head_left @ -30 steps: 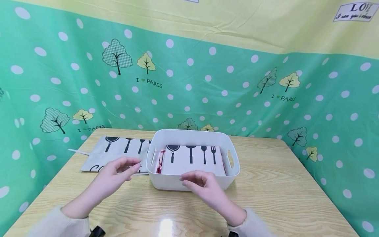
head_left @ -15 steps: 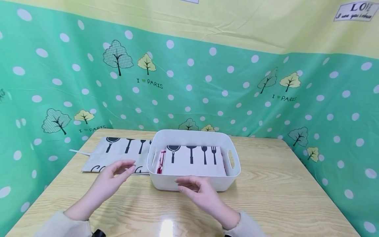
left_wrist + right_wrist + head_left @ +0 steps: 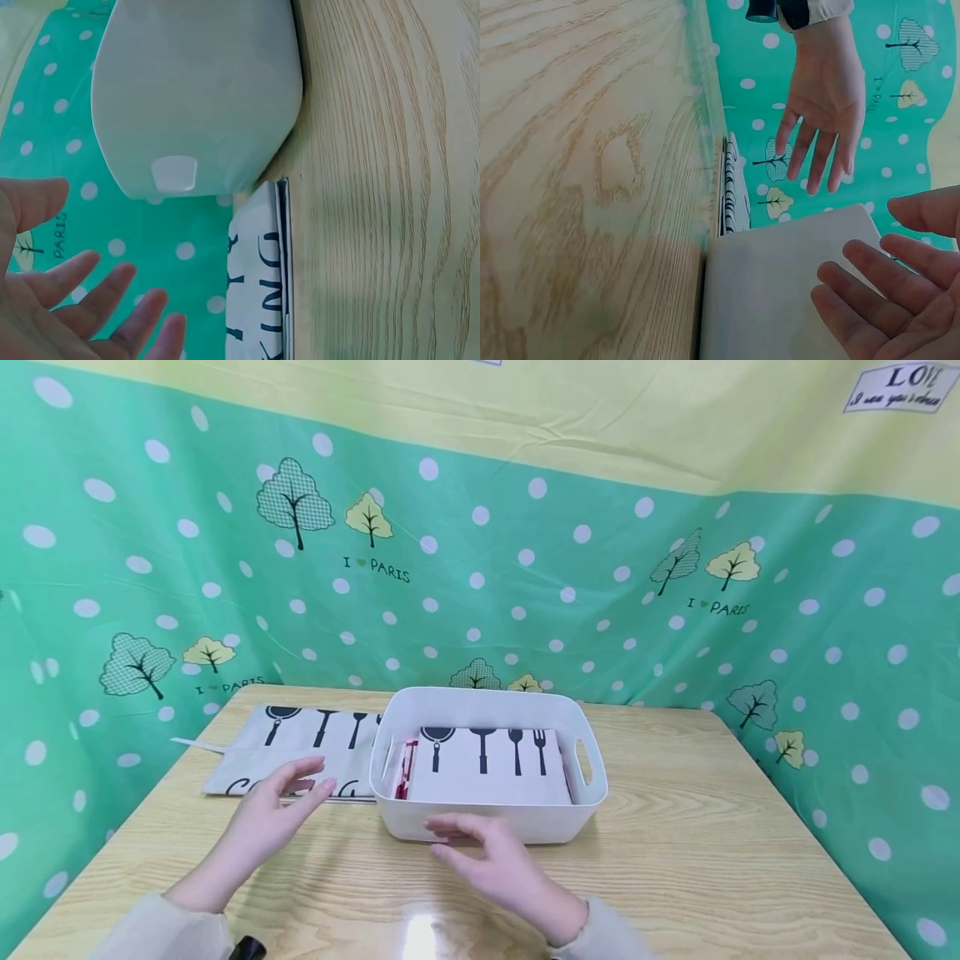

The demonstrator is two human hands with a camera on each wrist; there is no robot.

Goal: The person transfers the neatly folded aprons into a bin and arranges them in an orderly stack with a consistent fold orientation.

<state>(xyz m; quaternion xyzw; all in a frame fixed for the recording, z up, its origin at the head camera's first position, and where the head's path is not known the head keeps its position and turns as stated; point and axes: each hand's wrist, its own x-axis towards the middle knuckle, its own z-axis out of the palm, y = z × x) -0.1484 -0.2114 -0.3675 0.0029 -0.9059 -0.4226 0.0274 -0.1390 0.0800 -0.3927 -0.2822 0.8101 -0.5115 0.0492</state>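
A white plastic basket (image 3: 487, 821) with cut-out handles stands mid-table. Inside lies a folded white cloth (image 3: 487, 787) printed with dark kitchen utensils, with red-patterned fabric (image 3: 406, 768) peeking out at its left. Left of the basket is a flat, folded cloth (image 3: 300, 760) of similar print, a thin strap (image 3: 197, 744) trailing from it; it looks like an apron. My left hand (image 3: 270, 817) hovers in front of that cloth, fingers relaxed and holding nothing. Before the basket's front wall is my right hand (image 3: 495, 868), fingers loosely extended; the right wrist view shows its palm (image 3: 922, 322) holding nothing.
The wooden table (image 3: 697, 852) extends to both sides and toward me. A green dotted curtain (image 3: 525, 585) with tree prints hangs behind it and along the sides. A black band (image 3: 247, 948) shows at my left sleeve.
My right hand has drifted left and toward me, away from the basket's front rim. The left hand has drawn slightly left. Basket and cloths stay where they were.
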